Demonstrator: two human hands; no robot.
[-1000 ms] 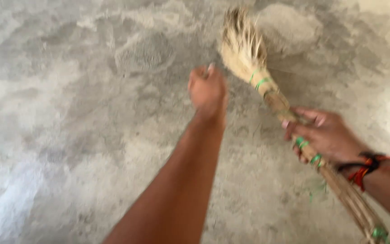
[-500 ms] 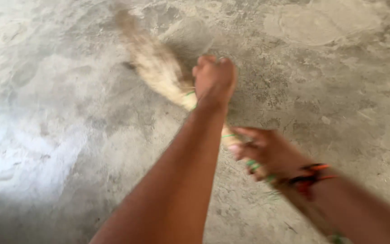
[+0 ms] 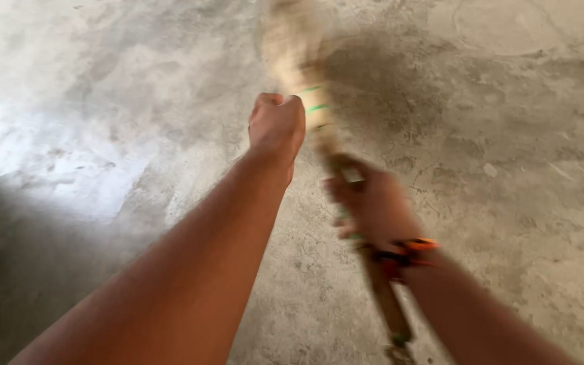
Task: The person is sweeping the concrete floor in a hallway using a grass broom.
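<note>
A straw broom (image 3: 305, 74) with green ties on its stick points away from me over a grey concrete floor (image 3: 508, 135). Its bristle end is blurred near the top middle of the head view. My right hand (image 3: 373, 203), with a red and black band at the wrist, is closed round the broom's handle. My left hand (image 3: 276, 125) is held out as a fist just left of the broom, with nothing seen in it.
The concrete floor is rough, stained and cracked, with small flecks of grit to the right. A bright patch of light (image 3: 55, 155) lies on the left, and shadow covers the lower left corner.
The broom has swung from the upper left back toward the top middle. My right hand has moved up and left with it; my left fist has stayed extended beside it.
</note>
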